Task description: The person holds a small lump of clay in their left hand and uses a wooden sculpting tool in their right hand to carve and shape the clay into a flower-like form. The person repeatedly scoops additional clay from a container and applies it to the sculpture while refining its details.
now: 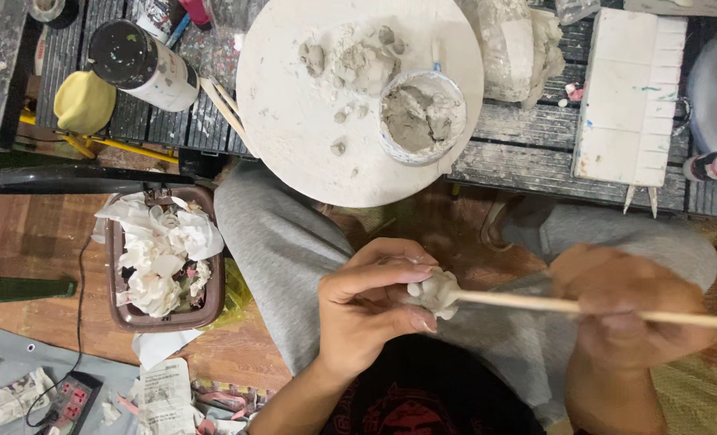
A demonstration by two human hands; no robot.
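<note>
My left hand (pixel 370 302) pinches a small lump of grey clay (pixel 434 290) between thumb and fingers, above my lap in grey trousers. My right hand (pixel 628 310), blurred, grips a long thin wooden stick (pixel 527 301) that lies level, its tip touching or pushed into the clay lump. Above, a round white board (pixel 294 121) rests on the bench edge with loose bits of grey clay (pixel 358 60) and a small white cup of wet clay (pixel 421 117) on it.
A brown bin (pixel 120 310) full of crumpled white paper stands at my left knee. On the dark slatted bench sit a paint-spattered can (pixel 145 64), a yellow cloth (pixel 84 101), a white tile slab (pixel 628 97) and a plaster lump (pixel 515 44). A power strip (pixel 68 399) lies on the floor.
</note>
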